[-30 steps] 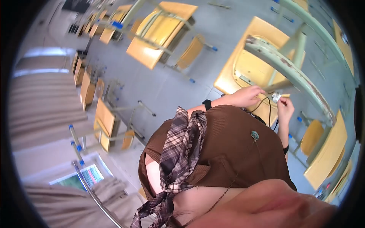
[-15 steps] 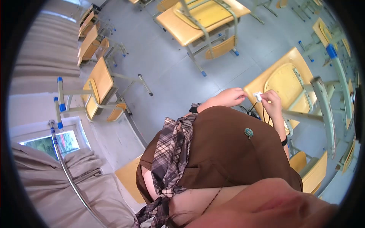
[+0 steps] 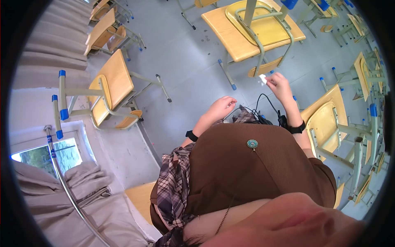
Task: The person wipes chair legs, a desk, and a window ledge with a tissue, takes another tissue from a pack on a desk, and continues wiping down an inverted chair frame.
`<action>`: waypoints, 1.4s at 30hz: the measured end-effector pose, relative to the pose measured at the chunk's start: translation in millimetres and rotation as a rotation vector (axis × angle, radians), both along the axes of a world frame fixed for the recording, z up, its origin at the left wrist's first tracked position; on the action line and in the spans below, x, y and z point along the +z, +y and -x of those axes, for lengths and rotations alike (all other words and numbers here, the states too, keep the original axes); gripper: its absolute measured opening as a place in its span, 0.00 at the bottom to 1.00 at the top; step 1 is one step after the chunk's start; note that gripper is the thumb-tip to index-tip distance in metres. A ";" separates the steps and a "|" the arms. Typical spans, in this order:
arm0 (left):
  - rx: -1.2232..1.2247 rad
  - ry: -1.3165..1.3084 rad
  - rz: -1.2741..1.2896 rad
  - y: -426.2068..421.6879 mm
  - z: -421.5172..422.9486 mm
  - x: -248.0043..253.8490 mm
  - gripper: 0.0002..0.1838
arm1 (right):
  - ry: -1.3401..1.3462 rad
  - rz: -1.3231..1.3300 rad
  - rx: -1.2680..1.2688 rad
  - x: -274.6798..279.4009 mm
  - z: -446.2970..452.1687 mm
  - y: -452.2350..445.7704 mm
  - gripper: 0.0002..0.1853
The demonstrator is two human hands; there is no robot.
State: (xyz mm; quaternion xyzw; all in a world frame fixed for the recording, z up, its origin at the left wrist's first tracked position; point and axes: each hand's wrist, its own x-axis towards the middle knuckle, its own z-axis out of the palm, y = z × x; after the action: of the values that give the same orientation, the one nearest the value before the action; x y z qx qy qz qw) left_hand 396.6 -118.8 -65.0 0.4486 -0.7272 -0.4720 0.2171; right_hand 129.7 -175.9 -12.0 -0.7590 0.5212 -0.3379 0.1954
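My right hand (image 3: pixel 279 87) is raised ahead of my body, its fingertips pinched on a small white crumpled piece (image 3: pixel 262 80). To its left and lower down is my left hand (image 3: pixel 222 108), fingers curled together; whether anything is between them cannot be made out. The two hands are apart. A black cable (image 3: pixel 263 95) loops below and between them, near dark items (image 3: pixel 282 119) at my waist. Both wrists wear black bands.
A wooden desk (image 3: pixel 230 39) with an upturned chair on it stands ahead. Another desk-and-chair set (image 3: pixel 325 119) is close on the right, one more (image 3: pixel 113 78) on the left. Grey curtains (image 3: pixel 53 49), a window (image 3: pixel 61 154) and a curved metal rail (image 3: pixel 68 191) are at the left.
The view has turned and the desks have shifted across it. My hands have moved farther apart, the right one reaching higher with the white piece still pinched.
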 end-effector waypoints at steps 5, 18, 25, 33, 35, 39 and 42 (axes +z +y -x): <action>0.030 -0.012 -0.006 -31.4 -3.1 -18.7 0.12 | 0.000 -0.027 -0.113 -29.6 21.6 -71.1 0.08; -0.114 -0.157 0.086 -167.2 26.4 -5.8 0.15 | 0.035 -0.256 -0.266 -84.3 39.4 -225.0 0.10; -0.186 -0.177 0.126 -197.7 16.8 -28.8 0.16 | 0.129 -0.286 -0.283 -119.4 29.9 -266.8 0.11; -0.307 -0.163 0.023 -244.8 -43.5 -39.7 0.16 | 0.462 -0.329 -0.396 -107.9 17.7 -254.5 0.12; -0.334 -0.163 -0.010 -258.2 -67.3 -42.3 0.16 | 0.550 -0.321 -0.422 -102.5 12.7 -255.1 0.12; -0.329 -0.214 -0.041 -283.4 -119.0 -39.1 0.16 | 0.442 -0.421 -0.634 -89.6 7.0 -256.3 0.12; -0.331 -0.260 -0.041 -302.9 -146.5 -45.8 0.16 | 0.445 -0.575 -0.541 -83.5 -25.8 -247.6 0.11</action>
State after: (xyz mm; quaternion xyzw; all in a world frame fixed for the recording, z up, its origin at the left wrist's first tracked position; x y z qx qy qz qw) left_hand 543.1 -421.6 -110.8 0.3845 -0.8031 -0.4540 0.0317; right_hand 155.4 -423.5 -95.5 -0.5648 0.8026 -0.0469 0.1861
